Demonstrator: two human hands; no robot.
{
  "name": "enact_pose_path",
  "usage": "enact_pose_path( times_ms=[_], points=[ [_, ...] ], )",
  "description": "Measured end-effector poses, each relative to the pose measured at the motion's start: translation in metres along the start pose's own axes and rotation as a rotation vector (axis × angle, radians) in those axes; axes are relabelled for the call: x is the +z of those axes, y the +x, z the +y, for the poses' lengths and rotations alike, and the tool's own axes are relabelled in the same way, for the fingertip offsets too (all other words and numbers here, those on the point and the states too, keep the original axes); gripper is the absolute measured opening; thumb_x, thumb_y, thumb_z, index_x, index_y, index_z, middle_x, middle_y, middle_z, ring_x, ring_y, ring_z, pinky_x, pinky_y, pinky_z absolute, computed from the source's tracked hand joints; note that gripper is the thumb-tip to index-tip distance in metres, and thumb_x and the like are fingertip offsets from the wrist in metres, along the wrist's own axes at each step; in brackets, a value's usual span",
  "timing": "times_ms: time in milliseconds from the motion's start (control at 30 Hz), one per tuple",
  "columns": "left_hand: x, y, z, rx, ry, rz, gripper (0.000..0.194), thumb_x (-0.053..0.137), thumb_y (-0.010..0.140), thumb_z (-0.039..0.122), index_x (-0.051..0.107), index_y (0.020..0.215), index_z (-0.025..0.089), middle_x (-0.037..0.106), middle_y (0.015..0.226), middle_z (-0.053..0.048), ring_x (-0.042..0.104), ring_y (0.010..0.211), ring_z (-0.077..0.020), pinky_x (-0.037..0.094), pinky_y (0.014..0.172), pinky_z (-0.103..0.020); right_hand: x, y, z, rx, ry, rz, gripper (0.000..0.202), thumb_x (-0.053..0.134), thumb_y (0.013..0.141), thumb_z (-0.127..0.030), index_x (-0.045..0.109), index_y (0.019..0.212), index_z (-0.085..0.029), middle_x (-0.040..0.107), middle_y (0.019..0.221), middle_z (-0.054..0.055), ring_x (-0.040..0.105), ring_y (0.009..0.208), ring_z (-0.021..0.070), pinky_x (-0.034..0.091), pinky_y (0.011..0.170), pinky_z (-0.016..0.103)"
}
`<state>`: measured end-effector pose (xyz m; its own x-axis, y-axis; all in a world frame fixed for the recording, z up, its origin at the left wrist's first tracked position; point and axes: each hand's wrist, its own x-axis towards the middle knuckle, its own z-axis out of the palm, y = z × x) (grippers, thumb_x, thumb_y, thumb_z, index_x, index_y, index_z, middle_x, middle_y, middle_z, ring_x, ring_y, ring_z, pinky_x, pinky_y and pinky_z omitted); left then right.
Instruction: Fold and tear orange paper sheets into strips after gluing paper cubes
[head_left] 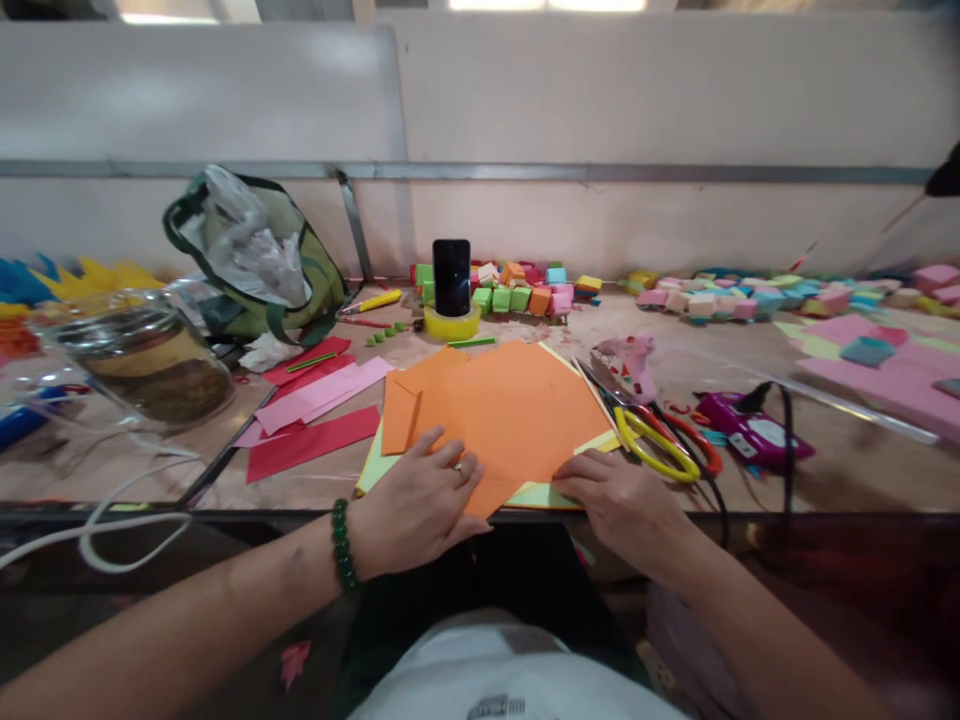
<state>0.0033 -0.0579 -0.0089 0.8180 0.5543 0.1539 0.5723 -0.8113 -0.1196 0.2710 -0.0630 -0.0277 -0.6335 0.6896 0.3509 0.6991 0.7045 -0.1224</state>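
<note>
A large orange sheet of paper (510, 400) lies in front of me over yellowish and pale green sheets (371, 465). At its left is a smaller folded orange piece of paper (396, 420). My left hand (424, 490), with a green bead bracelet at the wrist, rests on the orange sheet with its fingers stretched out. My right hand (611, 500) has its fingers curled together at the sheet's lower right edge, pinching the paper there. Just beyond it lie yellow-handled scissors (652, 445) and red-handled scissors (694, 440).
Red and pink paper strips (315, 440) lie to the left, near a glass jar (165, 360) and a green bag (315, 270). A phone (451, 278) stands in a tape roll (451, 322). Folded paper cubes (517, 295), a pink glue gun (630, 365) and a purple device (754, 430) lie farther out.
</note>
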Motion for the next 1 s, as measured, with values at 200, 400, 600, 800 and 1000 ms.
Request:
enact_pose_path(
  times_ms=[200,400,600,800,1000],
  points=[
    [0.005,-0.043,-0.008,-0.242,-0.035,0.034,0.044,0.039,0.095,0.044,0.057,0.123,0.016,0.063,0.121,-0.009,0.051,0.109,-0.0292,0.029,0.098,-0.049,0.002,-0.002,0.000,-0.009,0.029,0.089,0.037,0.039,0.081,0.003,0.070,0.081,-0.017,0.070,0.083,0.005,0.061,0.078,0.0159,0.049,0.068,0.027],
    [0.019,-0.057,-0.005,-0.348,-0.075,0.123,0.039,0.043,0.095,0.037,0.055,0.128,0.020,0.062,0.127,-0.006,0.050,0.113,-0.0267,0.031,0.102,-0.048,0.005,-0.005,-0.003,0.032,0.087,0.187,0.035,0.039,0.085,0.000,0.069,0.084,-0.018,0.069,0.082,0.006,0.060,0.078,0.0161,0.051,0.068,0.028],
    [0.028,-0.060,-0.003,-0.390,-0.064,0.163,0.037,0.042,0.095,0.031,0.056,0.128,0.022,0.061,0.127,-0.006,0.048,0.115,-0.0274,0.028,0.105,-0.052,0.008,-0.014,-0.010,0.101,0.099,0.255,0.032,0.041,0.086,-0.002,0.069,0.087,-0.018,0.068,0.081,0.006,0.057,0.080,0.0178,0.050,0.070,0.030],
    [0.031,-0.064,0.003,-0.420,-0.017,0.187,0.038,0.044,0.093,0.032,0.054,0.130,0.025,0.060,0.130,-0.005,0.047,0.120,-0.0291,0.027,0.104,-0.054,0.007,-0.027,-0.008,0.185,-0.006,0.283,0.033,0.042,0.083,-0.002,0.069,0.086,-0.020,0.067,0.078,0.006,0.056,0.080,0.0195,0.049,0.071,0.032],
    [0.036,-0.070,0.004,-0.382,0.052,0.251,0.042,0.049,0.091,0.033,0.050,0.132,0.023,0.060,0.131,-0.005,0.049,0.120,-0.0300,0.028,0.102,-0.053,0.004,-0.028,-0.012,0.241,0.029,0.219,0.032,0.040,0.083,-0.003,0.068,0.085,-0.020,0.065,0.078,0.006,0.057,0.081,0.0201,0.047,0.070,0.033]
  ],
)
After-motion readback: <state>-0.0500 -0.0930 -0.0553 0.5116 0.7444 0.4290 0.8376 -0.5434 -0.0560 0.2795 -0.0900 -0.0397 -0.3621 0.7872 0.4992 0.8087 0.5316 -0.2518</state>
